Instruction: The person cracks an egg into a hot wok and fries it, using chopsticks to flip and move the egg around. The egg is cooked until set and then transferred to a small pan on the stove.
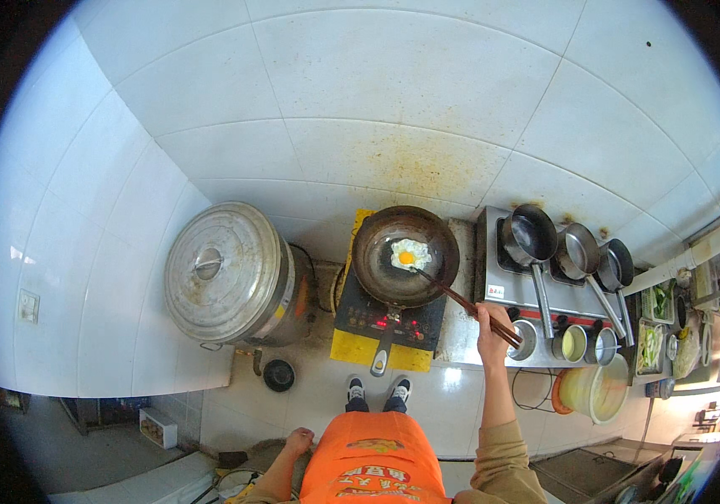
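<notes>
My right hand grips a pair of long brown chopsticks. Their tips meet the lower edge of a fried egg, whose yolk looks whole amid white, ruffled egg white. The egg lies near the middle of a dark wok, and the wok rests on a black induction cooker with lit red indicators. Toward me points the wok's long handle, which nobody holds. My left hand hangs low beside my orange apron, away from the cooker; its fingers look curled, but their inner side is hidden.
Left of the cooker stands a large lidded metal pot. To the right, several long-handled pans sit on a steel stove, with metal cups along its front. A pale bucket and a small black bowl are lower down.
</notes>
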`<state>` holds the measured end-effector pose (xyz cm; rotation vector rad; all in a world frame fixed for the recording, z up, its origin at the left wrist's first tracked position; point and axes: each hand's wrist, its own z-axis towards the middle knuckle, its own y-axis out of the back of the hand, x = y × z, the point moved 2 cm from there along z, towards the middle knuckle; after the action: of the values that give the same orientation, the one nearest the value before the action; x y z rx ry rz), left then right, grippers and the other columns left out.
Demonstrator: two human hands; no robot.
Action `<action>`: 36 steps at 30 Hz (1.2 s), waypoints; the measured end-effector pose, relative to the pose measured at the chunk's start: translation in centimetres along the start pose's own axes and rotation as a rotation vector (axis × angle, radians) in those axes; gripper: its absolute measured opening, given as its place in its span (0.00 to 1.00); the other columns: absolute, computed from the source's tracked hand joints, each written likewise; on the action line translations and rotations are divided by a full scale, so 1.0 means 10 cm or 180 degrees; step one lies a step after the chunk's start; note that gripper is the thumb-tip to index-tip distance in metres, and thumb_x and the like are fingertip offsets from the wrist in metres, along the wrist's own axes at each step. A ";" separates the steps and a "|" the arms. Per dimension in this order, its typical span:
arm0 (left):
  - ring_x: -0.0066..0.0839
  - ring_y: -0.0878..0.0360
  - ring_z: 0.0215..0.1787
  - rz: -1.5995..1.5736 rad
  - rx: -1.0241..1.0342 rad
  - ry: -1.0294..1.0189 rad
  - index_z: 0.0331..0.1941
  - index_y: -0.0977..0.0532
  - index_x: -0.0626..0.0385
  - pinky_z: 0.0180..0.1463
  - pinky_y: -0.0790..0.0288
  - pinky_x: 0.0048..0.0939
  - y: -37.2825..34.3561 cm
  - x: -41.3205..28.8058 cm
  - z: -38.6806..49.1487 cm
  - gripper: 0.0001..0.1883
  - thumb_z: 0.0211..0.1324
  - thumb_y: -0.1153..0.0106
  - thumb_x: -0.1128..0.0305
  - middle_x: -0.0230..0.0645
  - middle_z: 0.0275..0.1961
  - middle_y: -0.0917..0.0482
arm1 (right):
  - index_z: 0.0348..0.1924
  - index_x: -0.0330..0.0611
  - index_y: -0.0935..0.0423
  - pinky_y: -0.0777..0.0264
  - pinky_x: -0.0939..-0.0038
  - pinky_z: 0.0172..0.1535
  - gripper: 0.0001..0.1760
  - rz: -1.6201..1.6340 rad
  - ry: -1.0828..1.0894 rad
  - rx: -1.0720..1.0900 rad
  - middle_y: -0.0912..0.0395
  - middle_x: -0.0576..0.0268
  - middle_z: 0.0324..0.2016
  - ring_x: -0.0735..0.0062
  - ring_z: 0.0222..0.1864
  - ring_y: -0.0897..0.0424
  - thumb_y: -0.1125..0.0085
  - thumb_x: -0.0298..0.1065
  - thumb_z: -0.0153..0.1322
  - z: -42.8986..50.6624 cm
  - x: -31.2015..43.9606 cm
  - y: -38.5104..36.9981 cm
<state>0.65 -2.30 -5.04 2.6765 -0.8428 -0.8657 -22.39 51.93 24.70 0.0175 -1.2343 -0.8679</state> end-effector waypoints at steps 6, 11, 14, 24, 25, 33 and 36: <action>0.29 0.16 0.34 0.0163 -0.0031 0.0029 0.46 0.22 0.64 0.37 0.22 0.33 0.04 -0.10 -0.02 0.18 0.63 0.43 0.60 0.41 0.35 0.15 | 0.35 0.34 0.16 0.24 0.65 0.45 0.07 -0.0098 0.0112 -0.0043 0.16 0.51 0.35 0.59 0.39 0.17 0.37 0.30 0.72 -0.06 -0.01 -0.10; 0.29 0.16 0.35 -0.0180 0.0014 0.0214 0.46 0.21 0.64 0.39 0.22 0.34 0.07 -0.23 -0.08 0.17 0.63 0.43 0.61 0.41 0.36 0.15 | 0.34 0.35 0.16 0.24 0.65 0.45 0.06 -0.0103 0.0126 -0.0121 0.16 0.52 0.34 0.58 0.38 0.17 0.36 0.29 0.70 -0.08 -0.08 -0.19; 0.29 0.16 0.34 -0.0197 0.0005 0.0283 0.46 0.21 0.63 0.39 0.22 0.34 0.08 -0.29 -0.13 0.16 0.63 0.43 0.62 0.40 0.36 0.15 | 0.35 0.35 0.16 0.24 0.65 0.44 0.05 -0.0292 0.0089 -0.0225 0.16 0.53 0.34 0.58 0.37 0.17 0.36 0.28 0.70 -0.06 -0.14 -0.20; 0.31 0.16 0.36 -0.0081 0.0023 0.0216 0.47 0.21 0.63 0.40 0.21 0.35 0.10 -0.19 -0.08 0.15 0.63 0.42 0.64 0.40 0.38 0.15 | 0.36 0.34 0.16 0.24 0.67 0.40 0.07 -0.0069 -0.0207 -0.0374 0.16 0.51 0.33 0.62 0.34 0.16 0.37 0.29 0.72 0.28 -0.33 -0.33; 0.31 0.16 0.37 -0.0067 0.0040 0.0337 0.47 0.21 0.63 0.40 0.22 0.35 0.11 -0.20 -0.10 0.15 0.63 0.42 0.64 0.40 0.38 0.15 | 0.36 0.34 0.16 0.24 0.66 0.41 0.07 -0.0030 -0.0197 -0.0364 0.16 0.51 0.33 0.61 0.35 0.16 0.37 0.30 0.72 0.35 -0.33 -0.38; 0.29 0.16 0.36 -0.0014 -0.0101 0.0107 0.46 0.21 0.65 0.40 0.22 0.34 0.09 -0.26 -0.18 0.17 0.63 0.42 0.62 0.40 0.35 0.14 | 0.38 0.35 0.16 0.24 0.69 0.42 0.08 0.0327 0.0084 0.0418 0.16 0.53 0.34 0.63 0.36 0.17 0.35 0.31 0.71 0.74 -0.02 -0.84; 0.29 0.15 0.36 -0.0052 -0.0121 0.0105 0.46 0.21 0.65 0.41 0.22 0.34 0.06 -0.19 -0.15 0.18 0.62 0.42 0.61 0.40 0.34 0.14 | 0.37 0.36 0.16 0.24 0.69 0.41 0.07 0.0371 0.0189 0.0837 0.15 0.54 0.33 0.64 0.35 0.17 0.35 0.31 0.71 0.75 0.12 -0.83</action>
<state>0.02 -1.66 -2.78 2.6609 -0.7903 -0.8305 -33.13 48.72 24.70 0.1796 -1.2736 -0.5962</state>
